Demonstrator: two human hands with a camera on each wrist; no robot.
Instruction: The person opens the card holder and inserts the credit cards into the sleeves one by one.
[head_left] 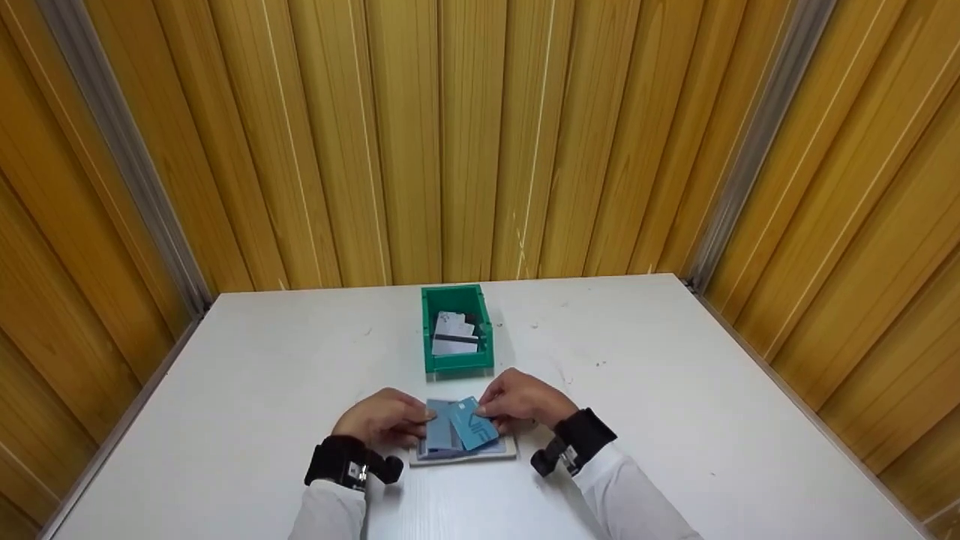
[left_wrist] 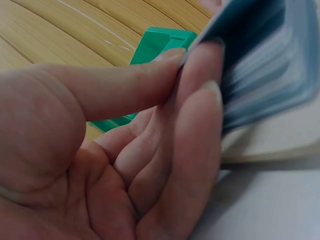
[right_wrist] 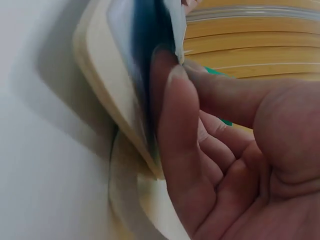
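Note:
My left hand point(head_left: 384, 417) pinches the left edge of a blue-grey card holder point(head_left: 440, 433), thumb on top and fingers underneath. Layered clear sleeves point(left_wrist: 270, 65) show on its underside in the left wrist view. Between thumb and fingers, my right hand point(head_left: 525, 399) grips a blue card point(head_left: 475, 427) with large pale letters, tilted over the holder's right part. Whether the right fingers also hold the holder's edge, I cannot tell. Beneath both lies a flat, pale board-like piece point(head_left: 491, 454) with rounded corners, mostly covered by the holder.
Just beyond my hands stands a green bin point(head_left: 459, 362) with several white cards point(head_left: 453, 345) inside, one with a dark stripe. The white tabletop point(head_left: 285, 375) ends at yellow wood-look panels point(head_left: 465, 150) at the back and sides.

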